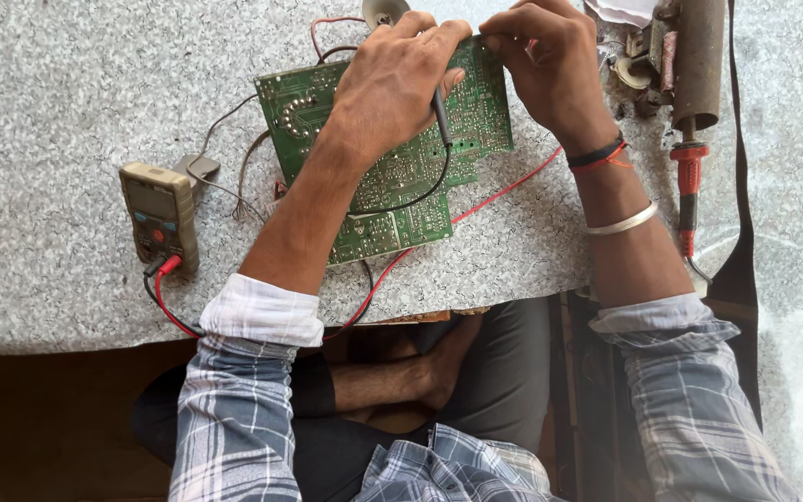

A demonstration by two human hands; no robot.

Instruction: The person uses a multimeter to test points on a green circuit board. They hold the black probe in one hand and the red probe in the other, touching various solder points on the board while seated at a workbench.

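left hand [392, 79]: closed around black probe [441, 116], tip on green circuit board [392, 177]
right hand [546, 60]: fingers pinched at board's top edge; contents unclear
multimeter [160, 214]: on table [67, 93], left of board

Grey speckled tabletop [67, 84] in daylight; dark brown floor [39, 418] below.

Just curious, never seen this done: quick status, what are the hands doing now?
Left hand holds black probe on green circuit board. Right hand at board's far edge, red lead trailing from it. Multimeter sits left, nothing blocking.
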